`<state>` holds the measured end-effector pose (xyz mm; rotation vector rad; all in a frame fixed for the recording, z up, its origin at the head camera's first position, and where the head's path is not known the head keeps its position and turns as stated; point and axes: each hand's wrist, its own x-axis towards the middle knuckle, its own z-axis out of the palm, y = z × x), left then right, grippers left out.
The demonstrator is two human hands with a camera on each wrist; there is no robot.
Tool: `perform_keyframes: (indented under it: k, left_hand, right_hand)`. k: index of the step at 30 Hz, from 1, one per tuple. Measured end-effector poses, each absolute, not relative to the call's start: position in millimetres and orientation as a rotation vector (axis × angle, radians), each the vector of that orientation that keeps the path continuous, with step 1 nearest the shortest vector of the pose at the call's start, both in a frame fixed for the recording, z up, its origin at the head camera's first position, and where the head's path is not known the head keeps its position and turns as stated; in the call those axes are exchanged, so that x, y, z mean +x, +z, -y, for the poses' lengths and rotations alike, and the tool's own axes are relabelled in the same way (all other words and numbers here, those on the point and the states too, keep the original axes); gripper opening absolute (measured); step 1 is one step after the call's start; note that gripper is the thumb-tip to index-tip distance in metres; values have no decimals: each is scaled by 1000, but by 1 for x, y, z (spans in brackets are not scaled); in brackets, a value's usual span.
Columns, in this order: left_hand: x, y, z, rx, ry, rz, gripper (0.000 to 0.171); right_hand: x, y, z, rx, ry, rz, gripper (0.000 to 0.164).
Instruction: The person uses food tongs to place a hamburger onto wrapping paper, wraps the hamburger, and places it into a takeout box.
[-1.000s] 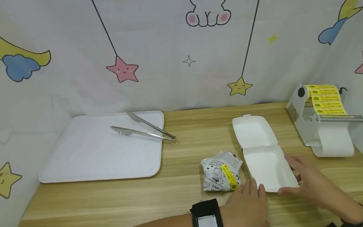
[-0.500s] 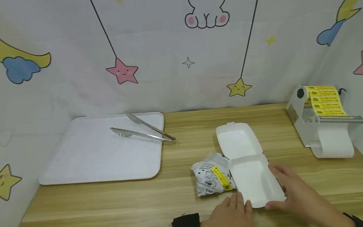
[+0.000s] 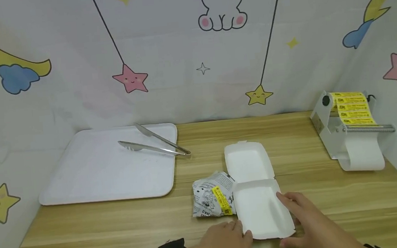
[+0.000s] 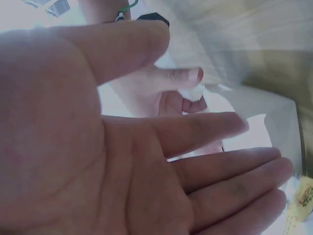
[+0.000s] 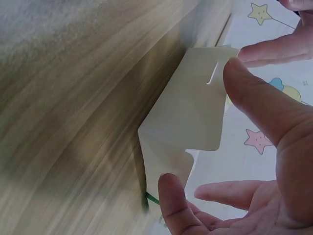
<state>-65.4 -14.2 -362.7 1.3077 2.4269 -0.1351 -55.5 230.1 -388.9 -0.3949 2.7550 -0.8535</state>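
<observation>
An open white clamshell takeaway box (image 3: pixel 262 209) lies on the wooden table, its lid (image 3: pixel 249 161) folded back to the far side. My left hand (image 3: pixel 221 242), fingers straight and together, has its fingertips at the box's near left corner; its palm (image 4: pixel 132 161) fills the left wrist view. My right hand (image 3: pixel 311 222) spans the near right corner, thumb (image 5: pixel 254 98) at the front wall and index fingertip on the right edge, palm away from the box. A paper-wrapped bundle (image 3: pixel 206 200) with a yellow sticker (image 3: pixel 221 200) sits against the box's left side.
A white tray (image 3: pixel 103 175) stands at the back left, with metal tongs (image 3: pixel 151 147) lying across its right edge. At the back right is a label dispenser (image 3: pixel 355 130) with a roll of yellow stickers. A patterned cloth (image 3: pixel 170 43) hangs behind the table.
The box has slid left and toward the person, both hands moving along with it. The wrapped bundle has shifted left, and the box's side now meets it.
</observation>
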Motion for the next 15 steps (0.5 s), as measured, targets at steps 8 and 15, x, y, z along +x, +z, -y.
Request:
perform_keyframes:
  k: [8, 15]
  left_hand:
    - [-77, -331, 41, 1200, 176, -2674, 50]
    - [-114, -327, 92, 1017, 460, -2790, 95]
  right_hand:
    - [-59, -368, -233, -399, -690, -2934, 102]
    - [-86, -352, -222, -628, -732, -3003, 93]
